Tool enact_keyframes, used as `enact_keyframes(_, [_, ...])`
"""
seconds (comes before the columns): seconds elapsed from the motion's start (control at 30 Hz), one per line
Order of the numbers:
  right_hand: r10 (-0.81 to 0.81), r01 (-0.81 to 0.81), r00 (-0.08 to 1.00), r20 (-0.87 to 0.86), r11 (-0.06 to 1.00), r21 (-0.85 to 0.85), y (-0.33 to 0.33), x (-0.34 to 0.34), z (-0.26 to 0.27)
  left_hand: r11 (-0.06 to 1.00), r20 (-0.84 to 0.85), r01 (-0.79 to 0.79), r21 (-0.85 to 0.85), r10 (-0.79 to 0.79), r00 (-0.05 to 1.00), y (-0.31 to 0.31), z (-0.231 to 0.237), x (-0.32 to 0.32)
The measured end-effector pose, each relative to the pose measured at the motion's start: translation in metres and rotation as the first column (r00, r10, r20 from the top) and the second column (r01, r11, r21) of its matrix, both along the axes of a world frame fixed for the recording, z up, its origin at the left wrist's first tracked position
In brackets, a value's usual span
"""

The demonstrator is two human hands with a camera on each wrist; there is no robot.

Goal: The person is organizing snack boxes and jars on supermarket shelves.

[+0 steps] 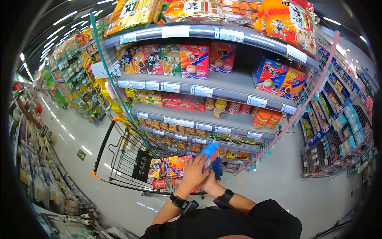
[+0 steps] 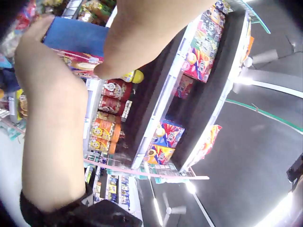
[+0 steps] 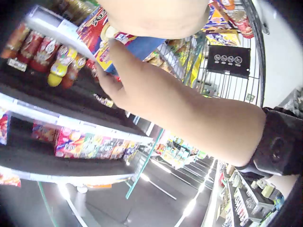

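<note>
1. A shopper's two bare hands meet on a blue-and-red snack box [image 1: 211,148] in a supermarket aisle, seen from my remote post through the head camera.
2. The left hand [image 1: 193,174] grips the box from its left side; on my right wrist view, I see its thumb lying across the printed face.
3. The right hand [image 1: 209,183] grips the lower part of the same box, and on my left wrist view I see its fingers reaching round the plain blue side.
4. The box is tilted, in front of the lower shelves and close to the right end of a wire shopping cart [image 1: 103,145]; I cannot tell whether it is above the basket or just beside it.
5. Inside the cart, I make out colourful packages [image 1: 172,166] and, nearer the shopper, a red jar [image 1: 160,183] on its side.
6. Ahead of me stands a grey shelf unit [image 1: 238,81], with large snack bags [image 1: 288,22] on top, a row of upright cartons [image 1: 195,60] below, and a yellow bottle [image 1: 220,108] among jars lower down.
7. A black wristband [image 1: 179,202] circles the left wrist.
</note>
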State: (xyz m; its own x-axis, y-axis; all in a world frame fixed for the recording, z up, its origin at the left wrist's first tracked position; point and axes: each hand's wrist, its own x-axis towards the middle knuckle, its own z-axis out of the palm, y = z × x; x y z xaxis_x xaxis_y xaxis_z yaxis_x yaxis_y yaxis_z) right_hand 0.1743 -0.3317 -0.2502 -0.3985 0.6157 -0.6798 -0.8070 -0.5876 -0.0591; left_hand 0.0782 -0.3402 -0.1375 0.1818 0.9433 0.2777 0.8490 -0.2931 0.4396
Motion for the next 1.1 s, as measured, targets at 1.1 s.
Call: enact_keyframes(1.1, [-0.74, -0.207, 0.614, 0.274, 0.184, 0.961, 0.018, -0.017, 0.213, 0.811, 0.535, 0.096, 0.578, -0.465, 0.706, 0.043, 0.156, -0.083])
